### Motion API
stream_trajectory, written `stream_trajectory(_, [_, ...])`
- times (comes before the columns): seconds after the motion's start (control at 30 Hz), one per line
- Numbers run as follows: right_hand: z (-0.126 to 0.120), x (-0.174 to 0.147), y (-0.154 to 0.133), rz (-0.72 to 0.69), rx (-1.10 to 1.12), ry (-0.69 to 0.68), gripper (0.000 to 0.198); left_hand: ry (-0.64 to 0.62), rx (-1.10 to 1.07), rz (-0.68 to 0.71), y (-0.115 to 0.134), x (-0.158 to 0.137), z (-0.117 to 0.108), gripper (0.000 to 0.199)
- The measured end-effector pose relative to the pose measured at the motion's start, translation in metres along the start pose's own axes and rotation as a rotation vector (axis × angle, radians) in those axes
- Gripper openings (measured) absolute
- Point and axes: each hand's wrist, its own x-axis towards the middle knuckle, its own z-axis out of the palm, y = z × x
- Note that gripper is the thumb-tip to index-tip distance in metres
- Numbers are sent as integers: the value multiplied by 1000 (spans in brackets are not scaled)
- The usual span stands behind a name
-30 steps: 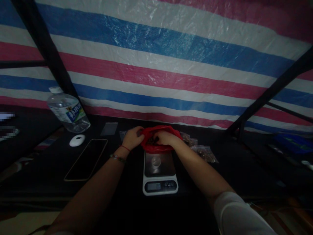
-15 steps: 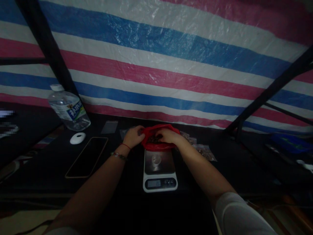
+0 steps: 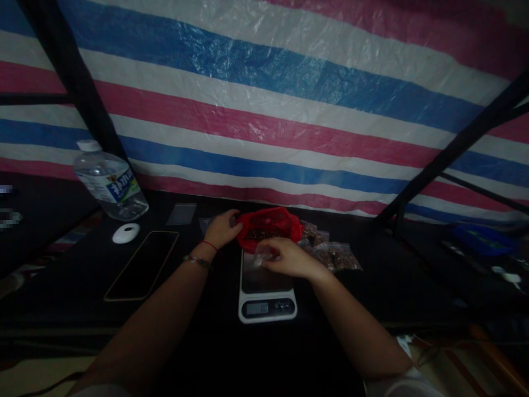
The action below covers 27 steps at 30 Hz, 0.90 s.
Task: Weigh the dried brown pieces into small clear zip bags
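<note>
The fingers of the right hand (image 3: pixel 289 258) pinch a small clear cup (image 3: pixel 263 253) just above the scale (image 3: pixel 266 286), which sits at the near edge of the table (image 3: pixel 61 298); half a second ago that cup stood alone on the platform and this hand was in the bag, so it has come out of the bag and taken the cup up, probably with a few pieces from it, though the dim light hides what the cup holds. The left hand (image 3: pixel 223 229) has not moved: its fingers stay clenched on the left rim of the red bag (image 3: pixel 270 226), holding its mouth open just behind the scale. Right of the bag lie filled clear pouches (image 3: pixel 336 256), close enough to crowd the right forearm. To the left, well apart, are a dark phone (image 3: pixel 142 264), a white round disc (image 3: pixel 126 233), an empty clear pouch (image 3: pixel 182 214) and, toward the far left corner, a water bottle (image 3: pixel 109 184). A striped tarpaulin (image 3: pixel 264 110) hangs behind everything.
</note>
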Motion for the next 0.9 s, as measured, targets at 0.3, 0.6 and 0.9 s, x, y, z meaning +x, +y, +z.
stream_trajectory(0.3, [-28,47,54,160,-339,161,38,162,113,285,25,-9,-20,44])
stream_trajectory(0.6, [-19,37,70,285,-594,-64,29,-414,392,283,77,21,8,26])
stream_trajectory(0.9, [-18,43,77,174,-378,-51,22,-649,287,224,55,46,36,18])
